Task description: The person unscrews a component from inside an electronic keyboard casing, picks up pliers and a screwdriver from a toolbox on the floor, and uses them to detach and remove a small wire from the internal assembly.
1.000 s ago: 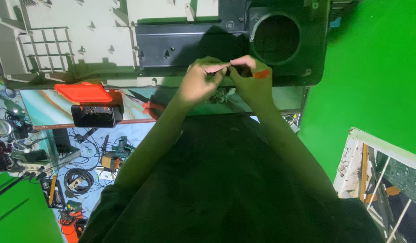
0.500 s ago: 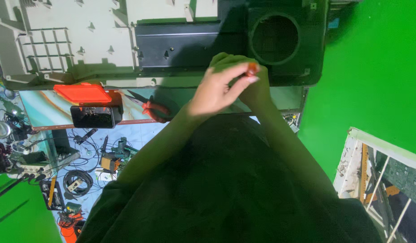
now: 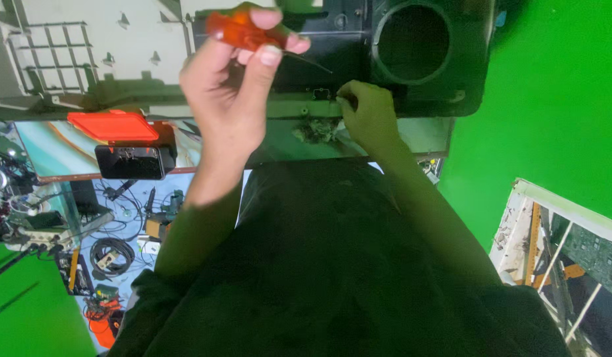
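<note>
**Orange-handled tool raised in your left hand, right hand down on the black housing**

Your view runs from a cluttered floor (image 3: pixel 107 258) on the far left, strewn with cables and small parts, to a green backdrop (image 3: pixel 557 99) filling the right side. Between them lies the tabletop (image 3: pixel 48 149) with a marbled surface, carrying an orange case (image 3: pixel 113 125) and, just beside it, a dark phone-like device (image 3: pixel 132 162). Above those sits a pale grey plastic panel (image 3: pixel 87 53) with a grid of ribs, and to its right a black housing (image 3: pixel 418 59) with a large round opening.

Your left hand (image 3: pixel 230 86) is lifted well above the work, wrist bent, fingers (image 3: pixel 269 56) curled tight around the orange screwdriver handle (image 3: pixel 236 30); its thin dark shaft points right toward the housing. Your right hand (image 3: pixel 368 112) rests low on the front edge of the black housing, fingers bent down and pinched against a small fitting there; you cannot tell whether they hold anything. A clump of dusty debris (image 3: pixel 316 129) lies just beside that hand.

The housing's edge runs close under both hands; open room lies to the right over the green backdrop, while a white frame (image 3: pixel 550 225) with a circuit board crowds the lower right corner
</note>
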